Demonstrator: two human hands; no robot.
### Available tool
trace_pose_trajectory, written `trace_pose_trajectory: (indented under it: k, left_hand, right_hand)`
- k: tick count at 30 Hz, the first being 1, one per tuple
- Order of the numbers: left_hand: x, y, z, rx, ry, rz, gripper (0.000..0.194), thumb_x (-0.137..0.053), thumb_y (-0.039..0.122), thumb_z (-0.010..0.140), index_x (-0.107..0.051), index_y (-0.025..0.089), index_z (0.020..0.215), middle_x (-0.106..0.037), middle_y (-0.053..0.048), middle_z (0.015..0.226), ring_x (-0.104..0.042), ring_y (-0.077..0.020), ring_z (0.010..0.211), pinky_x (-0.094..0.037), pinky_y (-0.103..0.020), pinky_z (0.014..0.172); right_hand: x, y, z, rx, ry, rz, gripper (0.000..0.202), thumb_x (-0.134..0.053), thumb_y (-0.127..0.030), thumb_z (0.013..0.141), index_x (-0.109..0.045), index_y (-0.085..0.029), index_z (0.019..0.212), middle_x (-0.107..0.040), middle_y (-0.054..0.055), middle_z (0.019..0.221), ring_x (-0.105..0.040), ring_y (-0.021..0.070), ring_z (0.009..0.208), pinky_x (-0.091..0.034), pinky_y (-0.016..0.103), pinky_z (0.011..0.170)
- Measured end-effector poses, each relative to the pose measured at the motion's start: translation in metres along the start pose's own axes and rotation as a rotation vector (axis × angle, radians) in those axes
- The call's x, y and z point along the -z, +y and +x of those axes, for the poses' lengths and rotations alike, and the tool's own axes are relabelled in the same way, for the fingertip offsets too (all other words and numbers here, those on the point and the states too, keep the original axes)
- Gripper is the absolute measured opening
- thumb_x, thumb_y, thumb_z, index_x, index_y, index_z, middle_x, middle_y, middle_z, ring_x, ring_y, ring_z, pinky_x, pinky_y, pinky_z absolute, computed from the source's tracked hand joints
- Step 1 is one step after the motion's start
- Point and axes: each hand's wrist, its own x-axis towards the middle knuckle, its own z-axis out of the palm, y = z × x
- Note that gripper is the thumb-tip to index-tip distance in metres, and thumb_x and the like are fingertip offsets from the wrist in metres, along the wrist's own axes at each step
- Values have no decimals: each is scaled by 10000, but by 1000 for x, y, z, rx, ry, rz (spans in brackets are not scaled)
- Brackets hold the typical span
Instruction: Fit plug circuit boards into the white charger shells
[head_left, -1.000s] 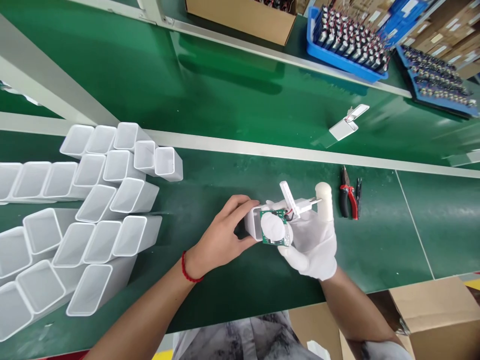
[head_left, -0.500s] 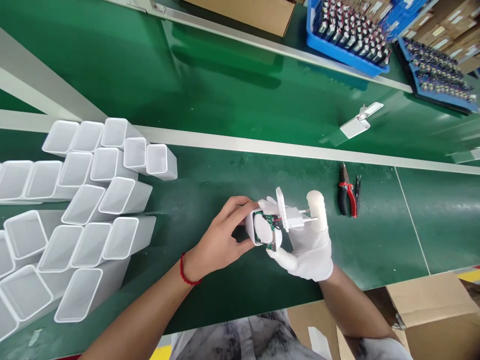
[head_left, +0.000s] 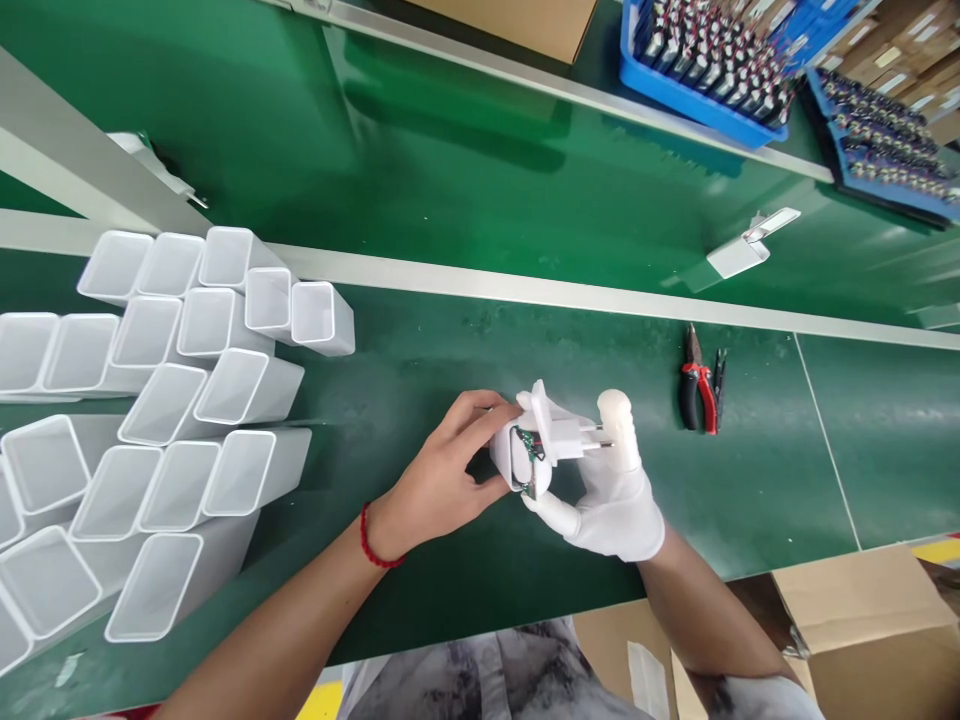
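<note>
My left hand, bare with a red bracelet at the wrist, is closed around a white plastic housing. Its open end faces right. A green circuit board with a round white part sits partly inside that opening. Just beyond the opening is a white end cap with a two-pin plug, tilted beside the board. My right hand, in a white glove, grips the board's edge between thumb and fingers. The plug lies over its palm, with the pins pointing toward a raised finger. Some gloved fingers are hidden behind the cap.
Several white open-ended housings lie on the green bench at left. Red-handled pliers and tweezers rest at right. Blue trays of parts stand on the shelf behind. An open cardboard box is at lower right.
My right hand has shifted slightly left, moving the circuit board farther into the housing and the plug cap closer to the opening. My left hand stays nearly still.
</note>
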Motion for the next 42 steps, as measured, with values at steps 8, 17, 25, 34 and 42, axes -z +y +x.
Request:
trace_pose_trajectory:
  k: [8, 17, 25, 34, 42]
  left_hand:
    - [-9, -2, -1, 51, 171, 9, 530, -718, 223, 812, -470, 262, 1279, -482, -90, 1234, -587, -236, 1115, -580, -389, 934]
    - [13, 4, 1, 135, -118, -232, 541, -622, 289, 901, -439, 265, 1410, -505, -108, 1419, -525, -278, 1291, -502, -426, 1058]
    - [16, 5, 2, 212, -59, -200, 440, -579, 281, 916, -540, 248, 1353, -642, -84, 1238, -628, -243, 1125, -542, -381, 956]
    - [21, 6, 2, 217, -100, -277, 493, -662, 219, 849, -575, 199, 1334, -659, -96, 1078, -659, -188, 898, -558, -278, 734]
    - [17, 10, -2, 254, -40, -330, 497, -688, 192, 833, -599, 233, 1320, -656, -87, 1051, -651, -174, 863, -560, -264, 716]
  right_hand:
    - [-6, -5, 10, 6, 18, -45, 809, -711, -454, 841, -295, -280, 1513, -473, 127, 1432, -542, 290, 1235, -408, 511, 1091]
    - [-16, 3, 20, -191, -59, 276, 607, -710, -519, 819, -523, -254, 1333, -582, 38, 1001, -567, 174, 848, -528, 337, 795]
    - [-12, 4, 23, -132, -127, 145, 441, -667, -474, 863, -585, -225, 1218, -490, 0, 833, -473, 142, 743, -445, 286, 703]
    - [-19, 15, 21, -40, -7, -61, 350, -647, -484, 855, -650, -189, 1044, -490, 4, 782, -477, 146, 681, -429, 282, 638]
    - [-18, 19, 22, -40, 4, 48, 396, -712, -487, 811, -688, -209, 1093, -509, -3, 783, -497, 140, 679, -452, 282, 635]
